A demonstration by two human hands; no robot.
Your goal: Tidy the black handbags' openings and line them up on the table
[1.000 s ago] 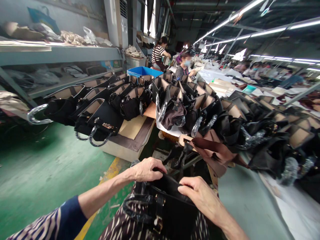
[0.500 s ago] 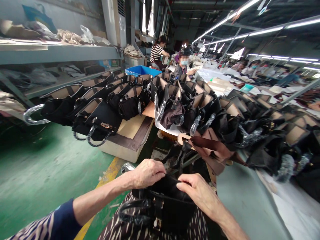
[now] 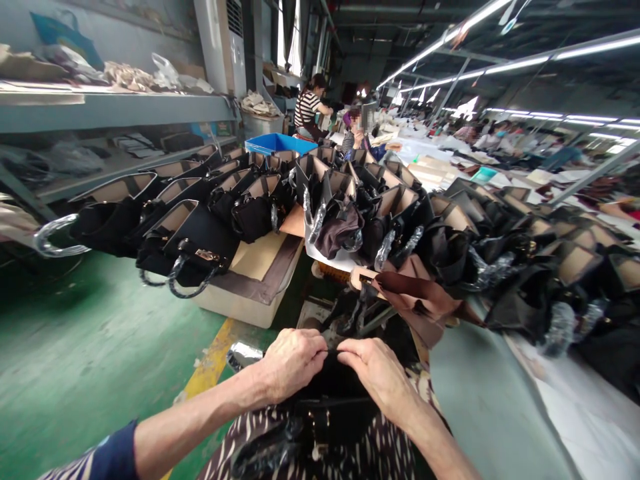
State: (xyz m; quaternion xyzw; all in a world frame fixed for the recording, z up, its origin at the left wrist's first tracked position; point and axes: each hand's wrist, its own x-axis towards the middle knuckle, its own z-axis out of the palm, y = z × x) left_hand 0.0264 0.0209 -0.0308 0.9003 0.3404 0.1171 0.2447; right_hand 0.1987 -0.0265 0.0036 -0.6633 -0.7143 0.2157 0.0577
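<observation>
A black handbag (image 3: 345,421) rests on my lap, its plastic-wrapped handle (image 3: 267,448) toward me and a gold-coloured clasp at its front. My left hand (image 3: 296,360) is closed on the far upper edge of the bag, fingers pinching the black material. Close beside it, my right hand (image 3: 376,373) pinches the same edge between thumb and fingers. Only a small gap separates the two hands. Another handle in clear wrap (image 3: 244,356) sticks out at the bag's left. The bag's inside is dark and hard to make out.
Rows of black handbags (image 3: 207,240) with tan linings stand ahead on tables. A brown leather-like piece (image 3: 420,293) hangs over a support in front of me. A pale bin (image 3: 245,308) stands ahead-left, a blue crate (image 3: 277,143) behind. Two co-workers (image 3: 307,110) are further back.
My right hand has moved left along the bag's edge, closer to my left hand. The left hand keeps its pinch and sits slightly lower. The view has shifted a little.
</observation>
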